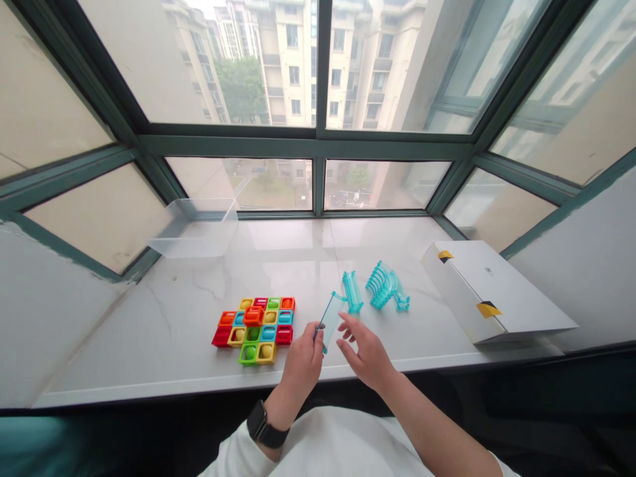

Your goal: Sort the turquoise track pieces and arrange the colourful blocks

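My left hand point(304, 358), with a black watch on its wrist, grips a clear teal plastic track piece point(332, 321) by its left edge and holds it tilted above the sill. Close to that piece's right side is my right hand point(365, 351), its fingers apart and bent, with nothing in them. Behind the hands lies another straight teal track piece point(352, 292). Several curved teal track pieces point(385, 286) rest in a cluster to its right. Left of my hands sits a patch of colourful square blocks point(268, 332) in red, yellow, green, blue and orange; one orange block point(253, 316) is on top.
A clear plastic bin point(199, 242) stands at the back left of the white marble sill point(163, 338). At the right is a white box point(501, 291) with black-and-yellow tabs. Green-framed windows enclose the sill at the back and sides.
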`<action>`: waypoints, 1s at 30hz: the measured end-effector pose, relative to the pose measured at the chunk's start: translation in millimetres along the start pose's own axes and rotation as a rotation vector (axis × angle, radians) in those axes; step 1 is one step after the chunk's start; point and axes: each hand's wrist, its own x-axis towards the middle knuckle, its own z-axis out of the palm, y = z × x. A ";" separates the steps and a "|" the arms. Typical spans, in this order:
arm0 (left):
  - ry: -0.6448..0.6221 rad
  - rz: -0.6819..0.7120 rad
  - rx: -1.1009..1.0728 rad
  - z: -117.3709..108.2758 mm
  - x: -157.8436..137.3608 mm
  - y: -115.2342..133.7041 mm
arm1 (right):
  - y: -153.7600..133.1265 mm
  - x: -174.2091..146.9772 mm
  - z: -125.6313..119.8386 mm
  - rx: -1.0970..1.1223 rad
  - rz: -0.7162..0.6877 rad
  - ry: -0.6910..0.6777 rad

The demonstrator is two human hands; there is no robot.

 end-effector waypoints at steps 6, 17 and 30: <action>-0.018 -0.065 -0.169 11.5 1.0 5.3 | -6.6 -6.9 9.2 0.052 -0.115 -0.005; -0.076 0.007 -0.185 23.7 21.0 15.5 | 32.2 -2.9 -12.6 -0.030 -0.048 0.149; -0.097 0.049 -0.179 50.6 66.9 24.2 | 67.6 13.9 -25.0 -0.063 0.040 0.228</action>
